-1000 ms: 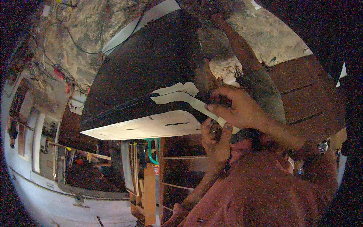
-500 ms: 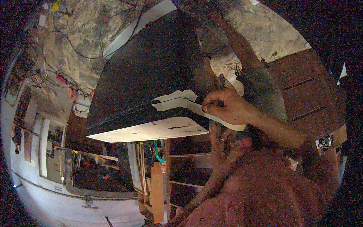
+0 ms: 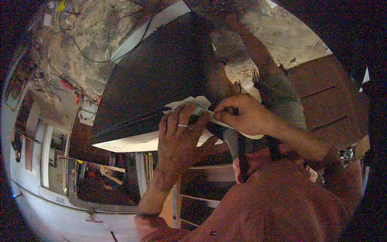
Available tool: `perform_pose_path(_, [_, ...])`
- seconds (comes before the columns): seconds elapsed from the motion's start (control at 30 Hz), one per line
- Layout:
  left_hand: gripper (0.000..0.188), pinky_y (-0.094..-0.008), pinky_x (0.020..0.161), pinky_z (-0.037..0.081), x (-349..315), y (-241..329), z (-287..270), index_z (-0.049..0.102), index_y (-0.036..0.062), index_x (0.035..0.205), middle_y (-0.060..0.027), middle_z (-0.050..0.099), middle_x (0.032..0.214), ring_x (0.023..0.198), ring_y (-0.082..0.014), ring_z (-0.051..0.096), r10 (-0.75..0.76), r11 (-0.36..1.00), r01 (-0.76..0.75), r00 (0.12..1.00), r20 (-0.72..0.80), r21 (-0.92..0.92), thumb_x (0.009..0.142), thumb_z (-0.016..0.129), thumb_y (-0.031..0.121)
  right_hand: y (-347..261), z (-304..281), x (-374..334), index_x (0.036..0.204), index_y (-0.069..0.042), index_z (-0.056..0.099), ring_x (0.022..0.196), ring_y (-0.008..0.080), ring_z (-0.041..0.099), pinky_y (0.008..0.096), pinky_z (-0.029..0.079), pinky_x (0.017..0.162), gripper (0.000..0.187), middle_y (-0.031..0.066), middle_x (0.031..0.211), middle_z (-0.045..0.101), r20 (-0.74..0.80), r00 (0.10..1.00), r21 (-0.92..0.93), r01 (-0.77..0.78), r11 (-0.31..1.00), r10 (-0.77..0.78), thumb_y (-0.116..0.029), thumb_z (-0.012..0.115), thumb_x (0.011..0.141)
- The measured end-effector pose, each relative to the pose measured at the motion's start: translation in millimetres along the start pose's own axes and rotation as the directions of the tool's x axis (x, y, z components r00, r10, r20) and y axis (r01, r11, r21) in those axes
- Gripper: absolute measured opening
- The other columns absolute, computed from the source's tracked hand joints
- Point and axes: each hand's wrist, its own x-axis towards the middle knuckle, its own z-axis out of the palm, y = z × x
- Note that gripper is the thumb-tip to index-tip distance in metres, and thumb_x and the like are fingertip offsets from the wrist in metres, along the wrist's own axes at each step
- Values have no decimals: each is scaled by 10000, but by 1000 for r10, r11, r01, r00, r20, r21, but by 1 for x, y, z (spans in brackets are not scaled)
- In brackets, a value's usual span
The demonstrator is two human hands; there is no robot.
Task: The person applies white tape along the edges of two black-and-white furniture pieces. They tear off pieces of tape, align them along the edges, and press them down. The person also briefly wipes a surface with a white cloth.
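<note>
A cream-coloured strip (image 3: 184,101), like wide tape, lies along the edge of a large black panel (image 3: 157,64) with a pale underside (image 3: 125,143). My left hand (image 3: 177,135), a ring on one finger, rests on that edge. Its fingers are apart and lie over the strip; its thumb sticks out to the right, below the edge. Just right of it, my right hand (image 3: 246,115) is closed in a pinch on the strip. The strip's loose tail (image 3: 255,137) hangs beneath the right hand. Fingers and part of the pale underside cover each other, so exact contact is partly hidden.
A bare limb (image 3: 258,48) and grey cloth (image 3: 282,94) lie beyond my right hand. Brown slotted boards (image 3: 322,92) stand at the right. Cables (image 3: 76,50) trail over the stained floor at the upper left. Shelving (image 3: 209,173) is below the panel.
My left hand has come up from below the panel's right end, moving left onto its edge and the strip. The right hand keeps its pinch with little movement.
</note>
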Motion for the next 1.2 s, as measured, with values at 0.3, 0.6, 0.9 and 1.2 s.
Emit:
perform_pose_path(0.3, [546,-495,929,462,3,-20,5,643,218,1222,-83,524,1268,1107,-288,544,150,981,-140,986,-69,138,771,743,510,-15,8,4,1014,-46,732,827,266,708,396,549,781,203,134,906,738,-97,991,-175,76,982,-94,-203,681,897])
perform_pose_path(0.6, [515,-487,900,481,10,-16,14,631,212,1189,-78,542,1236,1099,-279,552,207,942,-183,977,-58,282,763,737,480,-5,13,-5,1007,-78,710,806,360,690,479,562,754,252,160,858,703,-31,817,-477,495,726,-576,-250,688,824])
perform_pose_path(0.9, [514,-509,971,394,-9,3,10,606,128,1166,-107,553,1204,1098,-329,536,-46,994,29,985,-167,-105,745,796,354,19,-33,-49,981,-57,714,816,177,667,351,542,731,159,79,864,705,127,985,43,109,993,-114,-186,703,887])
perform_pose_path(1.2, [499,-534,1006,348,14,65,66,562,59,1156,-168,561,1175,1162,-385,482,-606,790,586,706,-367,-178,753,770,268,58,-88,-67,931,-30,685,813,70,608,261,489,727,63,-4,858,680,-78,995,133,78,988,-68,-91,667,933])
